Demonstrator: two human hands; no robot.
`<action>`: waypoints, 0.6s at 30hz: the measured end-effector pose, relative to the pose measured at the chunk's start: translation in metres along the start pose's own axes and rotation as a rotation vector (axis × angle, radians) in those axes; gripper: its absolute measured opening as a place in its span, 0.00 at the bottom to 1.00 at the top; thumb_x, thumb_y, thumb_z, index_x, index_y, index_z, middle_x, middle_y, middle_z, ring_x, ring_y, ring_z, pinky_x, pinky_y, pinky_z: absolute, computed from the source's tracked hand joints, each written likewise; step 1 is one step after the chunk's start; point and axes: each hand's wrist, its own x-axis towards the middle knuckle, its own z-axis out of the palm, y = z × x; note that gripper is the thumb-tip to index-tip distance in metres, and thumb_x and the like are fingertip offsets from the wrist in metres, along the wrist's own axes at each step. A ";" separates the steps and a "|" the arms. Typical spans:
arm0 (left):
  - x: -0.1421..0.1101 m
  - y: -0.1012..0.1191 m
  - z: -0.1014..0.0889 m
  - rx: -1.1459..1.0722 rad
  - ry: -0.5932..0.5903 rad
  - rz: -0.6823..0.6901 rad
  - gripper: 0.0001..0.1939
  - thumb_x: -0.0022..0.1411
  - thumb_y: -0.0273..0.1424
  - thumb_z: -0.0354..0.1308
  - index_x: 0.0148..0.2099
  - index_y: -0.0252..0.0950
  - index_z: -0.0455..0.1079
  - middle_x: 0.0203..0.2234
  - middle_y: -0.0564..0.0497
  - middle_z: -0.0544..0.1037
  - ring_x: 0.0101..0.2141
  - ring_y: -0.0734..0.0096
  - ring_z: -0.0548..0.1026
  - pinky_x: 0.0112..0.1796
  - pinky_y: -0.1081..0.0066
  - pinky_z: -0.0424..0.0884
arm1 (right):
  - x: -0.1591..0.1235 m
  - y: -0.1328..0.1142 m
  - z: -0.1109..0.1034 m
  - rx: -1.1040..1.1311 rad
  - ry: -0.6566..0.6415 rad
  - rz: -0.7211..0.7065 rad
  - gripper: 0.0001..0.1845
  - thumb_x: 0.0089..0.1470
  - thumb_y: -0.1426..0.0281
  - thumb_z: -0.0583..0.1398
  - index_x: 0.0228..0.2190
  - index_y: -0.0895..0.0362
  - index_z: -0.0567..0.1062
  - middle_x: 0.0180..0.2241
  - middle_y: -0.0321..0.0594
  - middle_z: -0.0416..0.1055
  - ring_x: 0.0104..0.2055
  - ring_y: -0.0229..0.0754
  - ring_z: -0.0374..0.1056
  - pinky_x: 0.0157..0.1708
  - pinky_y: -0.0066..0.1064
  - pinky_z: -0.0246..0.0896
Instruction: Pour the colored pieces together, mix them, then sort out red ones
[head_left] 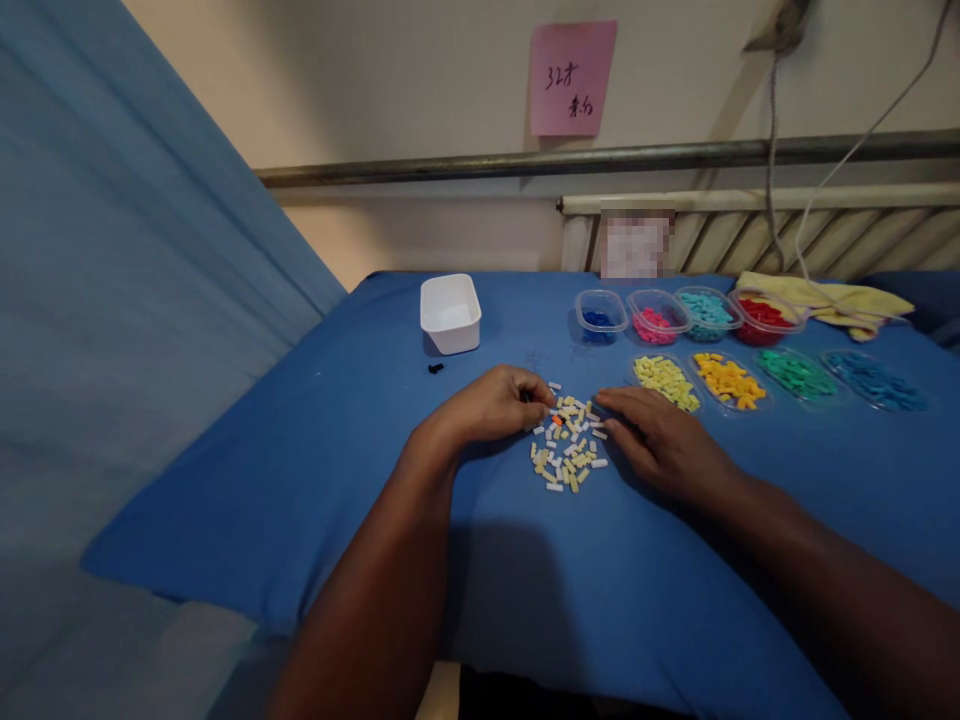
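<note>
Blue curtain (142,300), pink note (574,79), metal pipe (450,167), radiator (720,202)

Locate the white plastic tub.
Head view: the white plastic tub stands on the blue-covered table, left of the tub of dark blue pieces, just behind a small black piece.

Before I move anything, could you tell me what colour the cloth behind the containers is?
Pale yellow, best seen in the head view.

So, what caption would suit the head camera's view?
Two hands, left and right, beside loose white and yellow pieces on blue cloth.
</note>
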 end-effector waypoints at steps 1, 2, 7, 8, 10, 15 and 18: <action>-0.001 0.000 0.001 0.008 -0.029 -0.002 0.10 0.63 0.31 0.64 0.45 0.36 0.83 0.36 0.48 0.85 0.34 0.68 0.79 0.36 0.69 0.72 | 0.000 0.002 0.002 0.002 0.001 0.025 0.20 0.71 0.67 0.57 0.58 0.59 0.79 0.55 0.55 0.81 0.58 0.59 0.78 0.61 0.57 0.73; -0.002 0.000 0.001 0.018 -0.059 -0.005 0.10 0.62 0.30 0.64 0.45 0.36 0.84 0.37 0.48 0.85 0.35 0.67 0.79 0.37 0.69 0.73 | 0.000 0.004 0.003 0.006 -0.004 0.044 0.20 0.71 0.67 0.57 0.58 0.59 0.79 0.55 0.55 0.81 0.58 0.59 0.78 0.61 0.58 0.73; -0.006 0.005 0.003 0.094 -0.116 -0.013 0.13 0.63 0.30 0.64 0.49 0.39 0.83 0.37 0.50 0.85 0.34 0.68 0.79 0.37 0.70 0.73 | -0.002 0.002 0.010 0.081 -0.037 0.062 0.22 0.71 0.68 0.55 0.59 0.55 0.79 0.56 0.51 0.82 0.57 0.57 0.78 0.60 0.56 0.74; -0.005 0.006 0.002 0.102 -0.061 0.010 0.13 0.65 0.31 0.64 0.50 0.39 0.83 0.38 0.50 0.84 0.35 0.68 0.79 0.38 0.69 0.74 | -0.002 0.000 0.010 0.105 -0.030 0.066 0.22 0.71 0.68 0.54 0.60 0.54 0.78 0.57 0.51 0.81 0.58 0.57 0.78 0.61 0.55 0.73; -0.002 0.008 0.002 0.128 0.123 0.071 0.13 0.68 0.32 0.62 0.51 0.38 0.82 0.43 0.47 0.84 0.42 0.65 0.81 0.44 0.67 0.76 | -0.003 -0.004 0.010 0.156 -0.001 0.106 0.23 0.72 0.67 0.54 0.63 0.55 0.76 0.60 0.51 0.79 0.62 0.56 0.76 0.64 0.56 0.70; 0.015 0.000 0.013 0.122 0.360 0.144 0.22 0.78 0.43 0.51 0.60 0.38 0.79 0.59 0.42 0.80 0.60 0.57 0.76 0.64 0.58 0.68 | 0.005 -0.008 0.016 0.394 0.082 0.364 0.24 0.75 0.58 0.53 0.64 0.52 0.74 0.65 0.50 0.75 0.67 0.55 0.71 0.69 0.57 0.63; 0.024 -0.005 0.027 0.063 0.286 0.133 0.28 0.81 0.48 0.43 0.62 0.37 0.77 0.61 0.43 0.80 0.62 0.58 0.75 0.66 0.58 0.65 | 0.020 -0.002 0.032 0.577 0.164 0.491 0.27 0.75 0.51 0.52 0.65 0.50 0.72 0.65 0.50 0.74 0.68 0.54 0.71 0.69 0.57 0.64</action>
